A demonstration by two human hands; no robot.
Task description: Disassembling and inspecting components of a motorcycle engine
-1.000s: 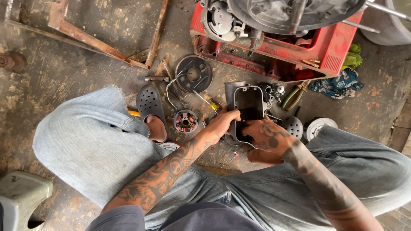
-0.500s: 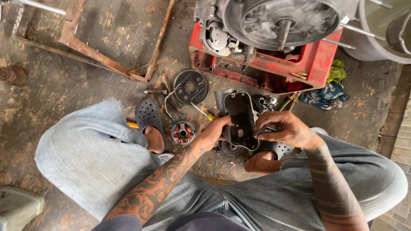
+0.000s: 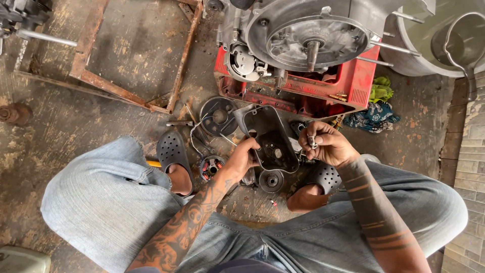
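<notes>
My left hand [image 3: 244,157] grips the left edge of a black, greasy engine cover [image 3: 270,136], holding it tilted up above the floor between my feet. Just to the cover's right, my right hand [image 3: 323,145] pinches a small silvery bolt-like part [image 3: 312,141] in its fingertips. Beyond both hands a grey engine [image 3: 308,35] with an open round housing and a centre shaft sits on a red frame [image 3: 348,83]. On the floor under the cover lie a small gear [image 3: 272,180] and a wound coil part [image 3: 210,166].
A round black plate [image 3: 218,115] and wires lie left of the cover. A rusty metal frame [image 3: 126,91] lies at the upper left. Rags [image 3: 376,108] sit right of the red frame, and a grey metal pot [image 3: 444,40] stands at the top right. My feet wear dark perforated clogs [image 3: 173,151].
The cover has been lifted up off the floor and tilted. My right hand has left its lower edge and now holds a small metal part beside it.
</notes>
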